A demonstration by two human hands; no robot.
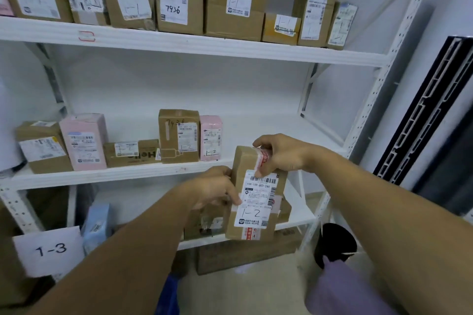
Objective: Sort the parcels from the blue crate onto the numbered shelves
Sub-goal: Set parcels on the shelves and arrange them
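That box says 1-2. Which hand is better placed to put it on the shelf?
Probably the right hand: it grips the top end of the parcel, level with the middle shelf, whose bare part lies on that side. The left hand holds lower down.

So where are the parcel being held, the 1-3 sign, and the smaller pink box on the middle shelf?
held parcel (257, 198): head view, on its white shipping label.
1-3 sign (50, 250): head view, on the written number.
smaller pink box (210, 138): head view, middle of its front face.
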